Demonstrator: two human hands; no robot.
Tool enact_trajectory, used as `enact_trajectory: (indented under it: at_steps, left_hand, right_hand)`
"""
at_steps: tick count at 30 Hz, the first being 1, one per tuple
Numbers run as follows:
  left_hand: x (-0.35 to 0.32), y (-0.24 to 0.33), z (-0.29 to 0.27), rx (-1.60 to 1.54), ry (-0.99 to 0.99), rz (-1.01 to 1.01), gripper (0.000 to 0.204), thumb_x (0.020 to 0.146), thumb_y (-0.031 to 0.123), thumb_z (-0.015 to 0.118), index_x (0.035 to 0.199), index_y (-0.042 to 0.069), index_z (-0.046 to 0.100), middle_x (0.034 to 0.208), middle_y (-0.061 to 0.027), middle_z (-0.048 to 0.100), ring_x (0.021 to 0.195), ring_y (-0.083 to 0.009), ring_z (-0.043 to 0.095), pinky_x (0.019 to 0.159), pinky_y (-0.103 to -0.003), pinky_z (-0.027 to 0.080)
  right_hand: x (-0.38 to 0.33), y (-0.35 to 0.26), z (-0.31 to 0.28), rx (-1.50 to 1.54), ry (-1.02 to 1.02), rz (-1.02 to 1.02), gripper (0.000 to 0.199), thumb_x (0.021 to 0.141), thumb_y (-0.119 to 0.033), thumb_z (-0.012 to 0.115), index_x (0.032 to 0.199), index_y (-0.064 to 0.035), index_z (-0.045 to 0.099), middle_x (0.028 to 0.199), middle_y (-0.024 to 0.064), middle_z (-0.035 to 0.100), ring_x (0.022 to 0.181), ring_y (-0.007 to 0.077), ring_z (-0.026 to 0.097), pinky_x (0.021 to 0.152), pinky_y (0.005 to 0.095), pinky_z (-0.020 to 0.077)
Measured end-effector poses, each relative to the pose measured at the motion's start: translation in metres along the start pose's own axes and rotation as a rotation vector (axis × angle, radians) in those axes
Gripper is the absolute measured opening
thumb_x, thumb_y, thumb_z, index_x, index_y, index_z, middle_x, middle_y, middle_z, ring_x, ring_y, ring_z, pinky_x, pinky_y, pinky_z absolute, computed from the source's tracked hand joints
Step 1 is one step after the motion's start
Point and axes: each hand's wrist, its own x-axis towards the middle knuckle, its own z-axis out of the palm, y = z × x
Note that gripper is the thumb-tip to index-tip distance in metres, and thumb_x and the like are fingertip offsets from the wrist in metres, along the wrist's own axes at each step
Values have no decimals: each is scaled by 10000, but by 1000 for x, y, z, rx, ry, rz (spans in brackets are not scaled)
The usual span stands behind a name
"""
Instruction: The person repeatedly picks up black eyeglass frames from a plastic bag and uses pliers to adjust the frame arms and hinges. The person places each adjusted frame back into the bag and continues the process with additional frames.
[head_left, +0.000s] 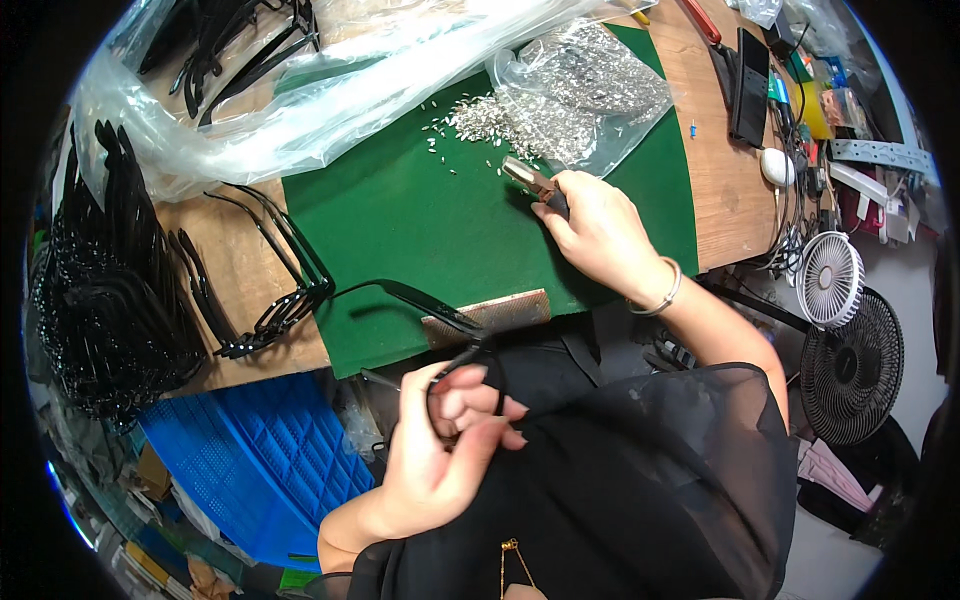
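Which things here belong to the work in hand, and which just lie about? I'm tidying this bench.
In use:
- black plastic spectacle frame in the left hand
- small metal pliers in the right hand
- heap of tiny silver pins
- green felt mat

Lying about:
- white desk fan
- blue plastic crate
- dark phone

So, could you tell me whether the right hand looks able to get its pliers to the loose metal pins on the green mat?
Probably yes. The right hand holds the pliers with their tips just beside the pins on the mat, and nothing lies between them.
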Motion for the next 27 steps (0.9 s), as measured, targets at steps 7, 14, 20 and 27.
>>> enact_trajectory:
  at_steps: [7,14,20,27]
  left_hand:
    - [1,-5,1,317,-13,140,526,796,-121,515,1268,-37,298,1039,-151,582,745,-130,620,690,-228,492]
    - [7,-13,13,356,61,201,537,800,-111,518,1271,-33,271,1039,-155,554,811,-149,599,712,-246,504]
    - [8,-13,14,289,35,175,528,803,-140,476,1268,-11,260,1073,-165,502,889,-158,556,748,-269,510]
    - [5,8,4,68,-56,23,524,820,-107,492,1279,-15,258,1061,-148,531,783,-99,557,741,-246,504]
  right_hand:
    - [-14,-11,-3,282,64,16,175,784,-145,596,796,-3,495,731,181,530,701,376,527,622,431,417]
    - [-49,-73,-28,1088,-224,68,120,835,-91,595,861,-1,520,725,55,558,605,77,526,552,227,439]
    - [-44,-81,-33,1472,-403,314,154,858,-126,589,891,-19,482,745,14,534,643,57,515,575,204,435]
    - [-40,-79,-39,1419,-455,238,160,843,-102,605,916,-23,486,772,3,528,675,64,501,615,214,433]
